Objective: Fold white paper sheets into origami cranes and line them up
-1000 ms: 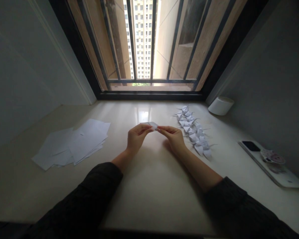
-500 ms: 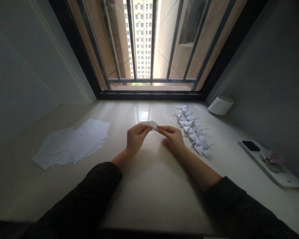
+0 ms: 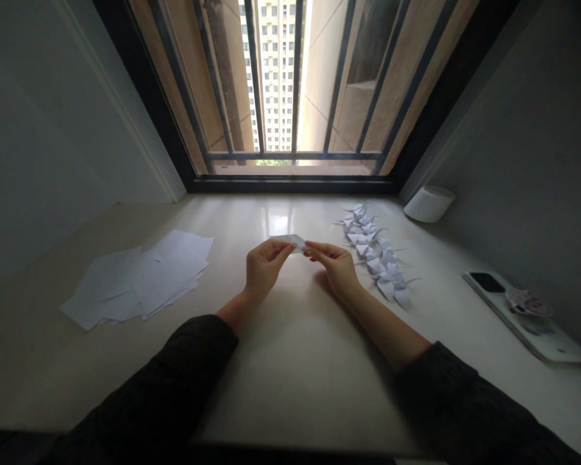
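A small folded piece of white paper [image 3: 289,241] is held just above the pale countertop [image 3: 290,361] in front of the window. My left hand [image 3: 264,268] pinches its left side with closed fingers. My right hand [image 3: 336,266] pinches its right end with fingertips pressed together. Both forearms reach in from the bottom in dark sleeves.
A loose stack of white paper sheets [image 3: 142,278] lies on the left. A row of several folded white paper cranes [image 3: 377,258] runs along the right. A white roll [image 3: 428,203] sits at the far right corner. A phone [image 3: 525,313] lies by the right wall. A barred window [image 3: 290,97] closes the far side.
Both hands and the folded paper have shifted very slightly away from me, toward the window. Nothing else has moved.
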Demonstrator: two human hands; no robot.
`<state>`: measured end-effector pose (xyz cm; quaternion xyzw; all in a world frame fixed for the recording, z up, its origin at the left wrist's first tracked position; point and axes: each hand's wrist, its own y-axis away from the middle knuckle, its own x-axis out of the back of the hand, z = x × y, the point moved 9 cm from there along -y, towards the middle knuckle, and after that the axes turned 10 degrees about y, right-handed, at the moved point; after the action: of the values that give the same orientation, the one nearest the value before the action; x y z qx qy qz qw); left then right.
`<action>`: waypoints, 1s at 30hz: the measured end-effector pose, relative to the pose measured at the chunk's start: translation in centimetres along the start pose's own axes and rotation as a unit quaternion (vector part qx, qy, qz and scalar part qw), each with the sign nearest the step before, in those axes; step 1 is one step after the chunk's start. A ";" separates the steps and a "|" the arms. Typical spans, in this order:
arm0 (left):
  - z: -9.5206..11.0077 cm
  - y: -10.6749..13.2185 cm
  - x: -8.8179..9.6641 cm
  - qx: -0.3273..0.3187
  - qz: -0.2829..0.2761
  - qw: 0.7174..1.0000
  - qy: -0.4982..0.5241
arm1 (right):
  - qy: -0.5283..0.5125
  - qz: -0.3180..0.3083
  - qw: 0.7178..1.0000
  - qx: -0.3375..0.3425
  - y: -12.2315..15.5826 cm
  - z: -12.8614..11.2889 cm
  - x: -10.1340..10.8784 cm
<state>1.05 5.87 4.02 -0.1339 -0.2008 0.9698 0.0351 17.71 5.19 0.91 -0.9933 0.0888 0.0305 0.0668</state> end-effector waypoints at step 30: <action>-0.2 0.0 0.0 0.016 0.003 1.000 0.014 | 0.007 -0.012 1.000 0.005 -0.3 0.1 0.0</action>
<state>1.13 5.98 3.89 -0.1474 -0.1841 0.9711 0.0369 17.70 5.47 0.80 -0.9942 0.0774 0.0219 0.0719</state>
